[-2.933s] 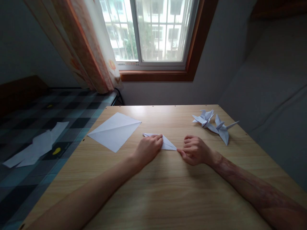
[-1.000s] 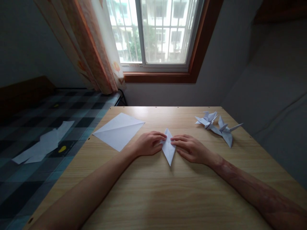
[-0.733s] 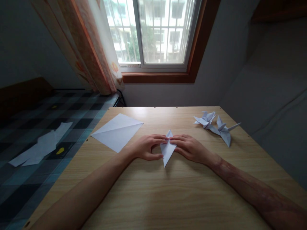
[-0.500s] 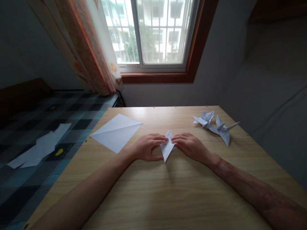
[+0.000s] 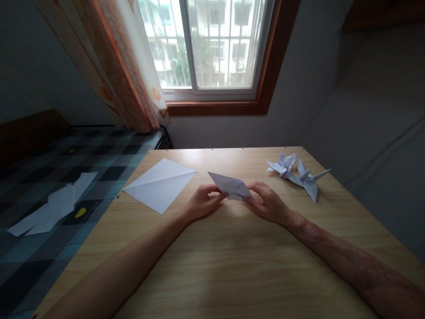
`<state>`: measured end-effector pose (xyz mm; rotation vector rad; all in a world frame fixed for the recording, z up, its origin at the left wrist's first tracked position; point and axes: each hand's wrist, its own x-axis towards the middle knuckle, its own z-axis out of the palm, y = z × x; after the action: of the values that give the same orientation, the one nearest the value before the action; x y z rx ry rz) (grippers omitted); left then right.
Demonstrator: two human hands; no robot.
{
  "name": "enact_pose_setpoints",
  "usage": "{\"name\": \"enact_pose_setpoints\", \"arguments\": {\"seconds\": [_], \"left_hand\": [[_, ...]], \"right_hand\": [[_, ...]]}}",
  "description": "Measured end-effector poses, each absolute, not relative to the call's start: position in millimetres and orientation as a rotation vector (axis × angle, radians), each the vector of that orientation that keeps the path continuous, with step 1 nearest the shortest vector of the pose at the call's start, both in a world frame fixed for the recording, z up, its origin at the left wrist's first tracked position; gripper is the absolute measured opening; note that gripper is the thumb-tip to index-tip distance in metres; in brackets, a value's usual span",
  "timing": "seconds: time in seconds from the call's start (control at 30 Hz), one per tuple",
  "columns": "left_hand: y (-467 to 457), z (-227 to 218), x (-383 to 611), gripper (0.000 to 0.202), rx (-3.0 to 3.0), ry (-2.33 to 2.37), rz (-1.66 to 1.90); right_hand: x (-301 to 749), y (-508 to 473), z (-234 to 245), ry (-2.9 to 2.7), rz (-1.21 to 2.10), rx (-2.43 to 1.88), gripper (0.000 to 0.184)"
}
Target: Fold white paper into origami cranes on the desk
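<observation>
A small folded white paper [image 5: 231,186] is held between my two hands over the middle of the table, its long pointed end toward the far left. My left hand [image 5: 206,200] pinches its lower left part, thumb in front. At its right end, my right hand [image 5: 265,200] grips it between thumb and fingers. To the left lies a white paper square [image 5: 161,184] with a diagonal crease. Folded paper cranes [image 5: 307,177] rest at the table's far right, one overlapping another paper figure [image 5: 283,166].
The wooden table [image 5: 212,270] stands below a barred window [image 5: 226,48]. Left of it, a checked bed [image 5: 29,177] carries white paper scraps [image 5: 55,206]. A patterned curtain [image 5: 122,75] hangs beside the window.
The folded paper has been lifted and turned from lying flat, upright on the table, to tilted sideways. Both hands have shifted from pressing on it to pinching its edges.
</observation>
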<state>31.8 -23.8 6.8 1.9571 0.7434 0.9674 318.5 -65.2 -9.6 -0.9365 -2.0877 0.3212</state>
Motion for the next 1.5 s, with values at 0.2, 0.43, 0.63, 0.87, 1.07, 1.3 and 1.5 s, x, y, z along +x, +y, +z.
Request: {"name": "enact_pose_setpoints", "arguments": {"seconds": [0.2, 0.43, 0.63, 0.87, 1.07, 1.3, 1.5], "left_hand": [[-24.2, 4.6, 37.4, 0.041, 1.665, 0.748, 0.858], [-11.4, -8.6, 33.6, 0.05, 1.801, 1.107, 1.221], [-25.5, 0.7, 35.9, 0.032, 2.354, 1.112, 1.357], [-32.6, 3.3, 40.1, 0.023, 2.729, 0.695, 0.777], [-19.4, 6.1, 24.8, 0.03, 2.648, 0.52, 0.683], [-9.1, 4.3, 17.0, 0.029, 2.609, 0.605, 0.656], [-11.4, 2.6, 18.5, 0.027, 2.671, 0.569, 0.685]], "right_hand": [[317.5, -60.0, -18.2, -1.859, 0.666, -1.05, 0.025], [317.9, -60.6, -14.1, -1.773, 0.979, -1.007, 0.05], [318.1, -62.4, -9.1, -1.878, 0.94, -1.046, 0.032], [318.5, -63.9, -1.3, -2.18, 0.562, -0.974, 0.015], [319.2, -68.3, 4.6, -2.264, 0.527, -0.853, 0.051], [319.3, -68.1, 7.7, -2.328, 0.515, -0.84, 0.052], [319.4, -67.7, 8.0, -2.365, 0.501, -0.81, 0.055]]}}
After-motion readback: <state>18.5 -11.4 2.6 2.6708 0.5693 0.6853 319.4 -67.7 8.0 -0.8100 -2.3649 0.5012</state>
